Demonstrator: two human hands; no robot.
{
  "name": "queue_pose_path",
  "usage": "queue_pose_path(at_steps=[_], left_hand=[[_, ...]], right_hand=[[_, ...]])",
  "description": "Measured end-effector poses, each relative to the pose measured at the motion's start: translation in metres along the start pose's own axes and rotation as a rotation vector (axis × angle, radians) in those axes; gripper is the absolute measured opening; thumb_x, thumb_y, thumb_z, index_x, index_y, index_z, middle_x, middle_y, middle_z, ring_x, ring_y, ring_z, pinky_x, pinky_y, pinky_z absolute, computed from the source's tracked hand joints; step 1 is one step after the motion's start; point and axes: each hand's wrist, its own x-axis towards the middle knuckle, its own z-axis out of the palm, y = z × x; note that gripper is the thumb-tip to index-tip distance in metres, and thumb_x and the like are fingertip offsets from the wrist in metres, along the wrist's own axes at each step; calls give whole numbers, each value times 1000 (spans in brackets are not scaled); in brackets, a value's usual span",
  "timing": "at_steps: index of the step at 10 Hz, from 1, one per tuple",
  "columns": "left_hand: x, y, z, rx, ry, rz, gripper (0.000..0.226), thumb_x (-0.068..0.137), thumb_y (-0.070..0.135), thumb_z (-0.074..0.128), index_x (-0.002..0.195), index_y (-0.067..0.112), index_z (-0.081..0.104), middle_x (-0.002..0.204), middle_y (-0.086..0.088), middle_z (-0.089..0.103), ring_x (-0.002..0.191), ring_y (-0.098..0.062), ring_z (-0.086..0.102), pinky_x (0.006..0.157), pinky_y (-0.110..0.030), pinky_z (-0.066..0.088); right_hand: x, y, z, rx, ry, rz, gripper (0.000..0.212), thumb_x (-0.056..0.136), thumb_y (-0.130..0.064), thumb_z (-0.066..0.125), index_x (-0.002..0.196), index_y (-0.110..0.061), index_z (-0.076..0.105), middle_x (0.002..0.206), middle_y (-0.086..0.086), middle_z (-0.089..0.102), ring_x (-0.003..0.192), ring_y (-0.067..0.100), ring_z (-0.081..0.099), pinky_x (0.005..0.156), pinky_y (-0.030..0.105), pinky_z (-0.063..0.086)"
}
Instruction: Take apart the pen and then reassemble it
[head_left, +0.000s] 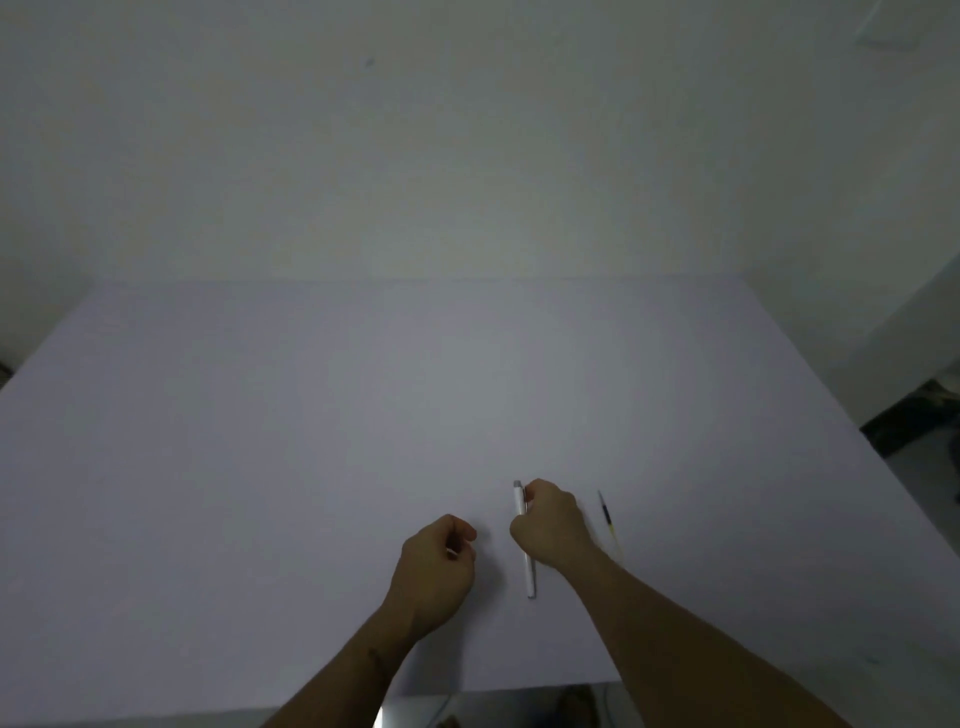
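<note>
A white pen barrel (529, 577) lies lengthwise on the pale table (260, 467), its clip end pointing away from me. My right hand (553, 525) is curled over the barrel's upper half, fingers closed on it. To the left, my left hand (439, 566) is closed on a small white pen piece (453, 552) that shows between thumb and fingers. The thin ink refill (609, 525), dark at its far tip and yellowish along its length, lies by itself on the table to the right of my right hand.
The table's near edge (519, 696) runs just below my forearms. A plain wall (467, 156) rises behind the table's far edge. Dark floor clutter (914, 421) shows past the table's right edge.
</note>
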Motion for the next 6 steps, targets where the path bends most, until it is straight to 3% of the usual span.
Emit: queue_pose_path(at_steps=[1,2,4,6], left_hand=[[1,-4,-3,28,1,-13,15,91,10,56,101,18,65,93,5,63,79,-12,63,71,-19,51],[1,-6,-5,56,14,-30,17,91,10,55,103,15,65,93,3,63,79,-14,62,72,-22,51],[-1,-14,-10,121,-3,-45,20,92,9,53,107,15,64,101,-2,65,85,-17,63,82,-30,56],[5,-18,-10,376,-136,19,35,88,13,49,123,19,55,119,-3,63,100,-19,60,89,-31,52]], right_hand=[[7,0,12,-10,3,7,20,71,-12,60,90,-14,56,77,-1,54,59,9,49,44,22,31],[13,4,22,-37,9,-1,29,71,-14,62,99,-10,56,89,5,58,70,20,54,46,22,31],[16,5,38,-90,14,-5,28,75,-13,63,102,-10,54,101,10,63,77,25,60,58,29,42],[16,7,37,-99,29,-49,26,83,-20,62,106,-9,57,102,12,65,78,25,60,61,29,44]])
